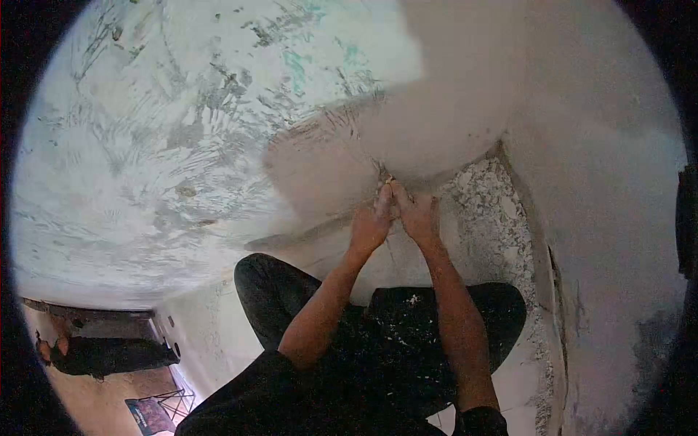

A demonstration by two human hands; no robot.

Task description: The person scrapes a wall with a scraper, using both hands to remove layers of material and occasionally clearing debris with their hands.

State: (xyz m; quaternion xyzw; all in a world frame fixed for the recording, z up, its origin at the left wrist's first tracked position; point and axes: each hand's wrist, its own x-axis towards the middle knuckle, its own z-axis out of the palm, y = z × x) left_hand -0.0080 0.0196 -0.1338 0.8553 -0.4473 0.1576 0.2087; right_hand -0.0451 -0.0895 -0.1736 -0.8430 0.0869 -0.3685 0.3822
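My left hand (372, 224) and my right hand (419, 214) are together low at the wall, both closed around a small scraper (384, 173). Its thin grey blade points up against the wall; the handle is mostly hidden in my fingers. Around the blade the wall (327, 160) is a bare, smooth pinkish brown. Further left, the wall surface (167, 145) is white and patchy, with grey marks and green traces. Both forearms reach forward over my dark, white-speckled clothes (407, 327).
Flaky white debris (498, 203) lies along the floor's edge in the corner. A second wall (603, 218) rises on the right. At the lower left are a person in dark clothes (116, 356) and a folding chair (149, 414). My bent knees frame the floor before me.
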